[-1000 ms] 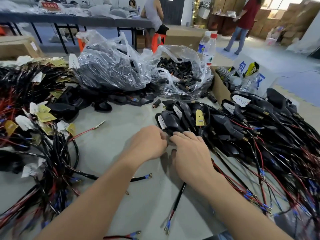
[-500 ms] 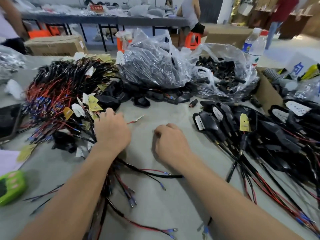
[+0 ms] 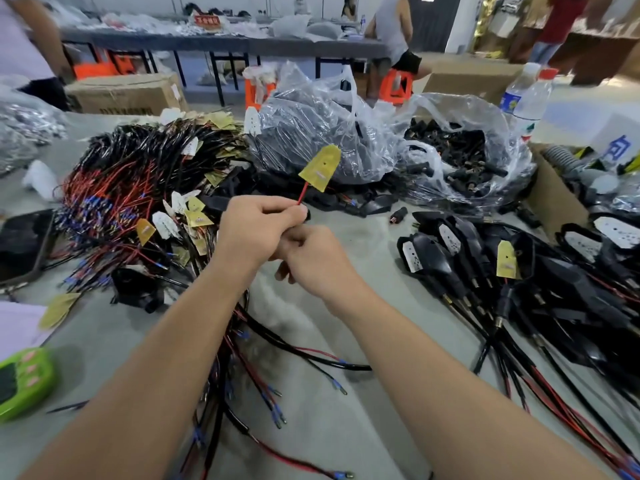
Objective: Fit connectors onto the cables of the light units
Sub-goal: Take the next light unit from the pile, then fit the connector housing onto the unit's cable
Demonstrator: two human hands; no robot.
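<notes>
Your left hand (image 3: 256,230) was raised above the table (image 3: 322,438), its thumb and forefinger pinched together on a thin red wire (image 3: 302,192). The wire rose up from your fingertips, tilted to the right, with a yellow tag (image 3: 320,168) at its top end. Your right hand (image 3: 313,263) sat just under the left, touching it, with its fingers curled inward. The hand itself hid what they closed on, so I cannot tell. Below both hands a bundle of black and red cables (image 3: 242,358) trailed toward you across the table, its blue-sleeved ends fanned out. Left of your left fingers lay a heap of wired units (image 3: 114,188) with white and yellow tags. Right of your right fingers lay a pile of black light units (image 3: 485,271) — well apart from the hand. Beyond your fingertips and to the right sat a clear bag of black connectors (image 3: 460,157). One loose connector (image 3: 398,214) lay on the table between that bag and your right hand. A second clear bag (image 3: 311,133) stood straight ahead, behind the yellow tag.
</notes>
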